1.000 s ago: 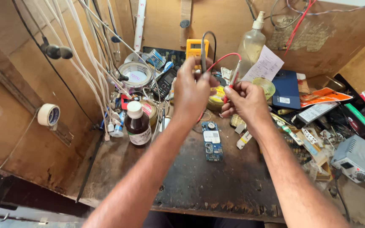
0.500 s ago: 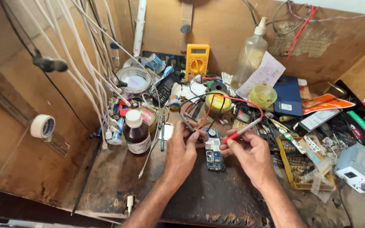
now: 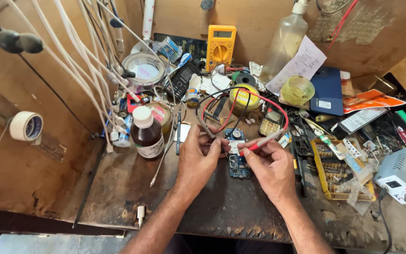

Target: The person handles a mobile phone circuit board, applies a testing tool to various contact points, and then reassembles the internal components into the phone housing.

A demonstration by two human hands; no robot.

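Note:
My left hand (image 3: 198, 157) pinches a black test probe (image 3: 205, 128) whose black lead curls up toward the yellow multimeter (image 3: 221, 46) at the back. My right hand (image 3: 269, 167) grips a red test probe (image 3: 264, 140) with its red lead looping above. Both probe tips point down at a small blue circuit board (image 3: 237, 165) lying flat on the dark worktop between my hands.
A brown bottle with a white cap (image 3: 146, 132) stands left of my hands. White cables (image 3: 71, 66) hang at the left, a tape roll (image 3: 26, 126) on the wall. A yellow parts tray (image 3: 334, 164) and a grey power supply (image 3: 402, 176) sit right. Clutter fills the back.
My hands came down from near the multimeter to the blue board, carrying the two probes. The view moved in closer to the board.

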